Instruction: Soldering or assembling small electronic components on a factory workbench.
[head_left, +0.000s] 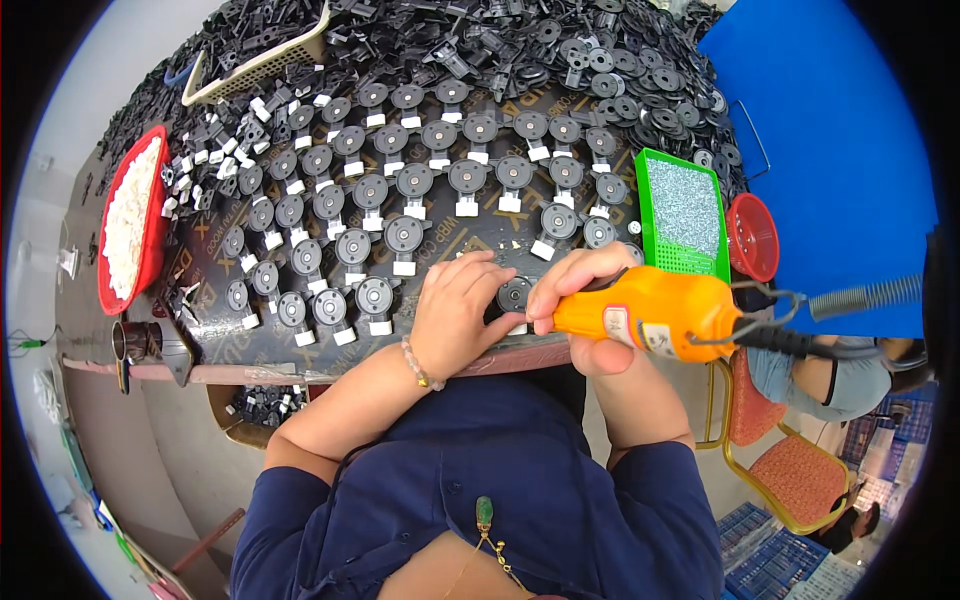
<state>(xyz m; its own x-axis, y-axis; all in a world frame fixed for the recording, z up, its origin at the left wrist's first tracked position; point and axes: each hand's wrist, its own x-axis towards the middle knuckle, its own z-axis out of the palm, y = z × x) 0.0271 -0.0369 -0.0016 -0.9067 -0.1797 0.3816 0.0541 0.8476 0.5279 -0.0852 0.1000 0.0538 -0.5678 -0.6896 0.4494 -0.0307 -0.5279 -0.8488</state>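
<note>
My right hand point(588, 285) is wrapped around an orange electric screwdriver point(655, 312), which lies nearly level with its front end toward the left. My left hand point(455, 312) rests at the table's near edge, fingers bent over a round black plastic part point(513, 292) and thumb beside the screwdriver's front end. The hands partly hide that part, and the screwdriver's tip is hard to make out. Several similar assemblies point(374, 296), black discs with white blocks attached, lie in rows on the dark table point(440, 210) in front of both hands.
A red basket of white pieces point(160, 160) stands at left. On the right are a green tray of small metal screws point(645, 200) and a red bowl point(752, 238). Loose black parts point(480, 50) pile up at the back. A coiled cord point(865, 297) runs right from the screwdriver.
</note>
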